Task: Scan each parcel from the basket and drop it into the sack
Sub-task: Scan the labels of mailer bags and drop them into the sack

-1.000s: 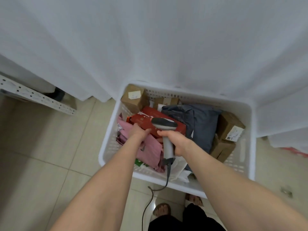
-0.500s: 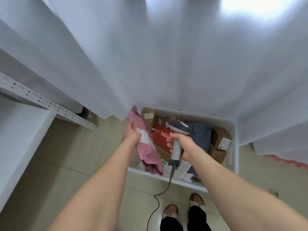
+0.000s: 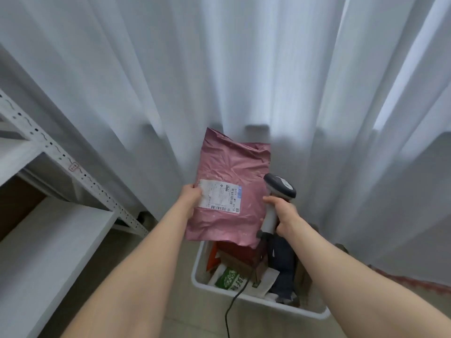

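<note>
Nearest the camera, two bare forearms reach forward over a beige tiled floor [image 3: 156,284]. A black cable [image 3: 230,306] runs up from the bottom edge and over the near rim of a white plastic basket [image 3: 199,262] that stands on the floor.

Basket contents, as far as visible:
- a green-and-white printed packet [image 3: 229,279] against the near wall, with the cable crossing its right edge;
- a dark blue-grey soft bag [image 3: 280,267] to its right;
- a red box [image 3: 234,250] further in, partly covered from above;
- an orange-edged item [image 3: 211,258] by the left wall, kind not determinable;
- brown cardboard [image 3: 303,276] at the right side, largely hidden behind the right forearm.

The far half of the basket is hidden behind the raised parcel.

Above the basket, the left hand [image 3: 191,197] grips the left edge of a crumpled pink plastic mailer bag [image 3: 234,167], with its thumb on the edge of the white shipping label [image 3: 219,198]. The mailer is held upright and clear of the basket, with its label and barcode facing the camera.

Just beside the mailer's right edge, the right hand [image 3: 284,214] is clenched round the handle of a grey-and-white handheld barcode scanner [image 3: 280,189]. The scanner's head is uppermost and overlaps the mailer's right edge.

To the left stands a white perforated metal shelf unit [image 3: 61,162]. A white pleated curtain [image 3: 219,69] hangs behind everything, with its hem meeting the far side of the basket.
</note>
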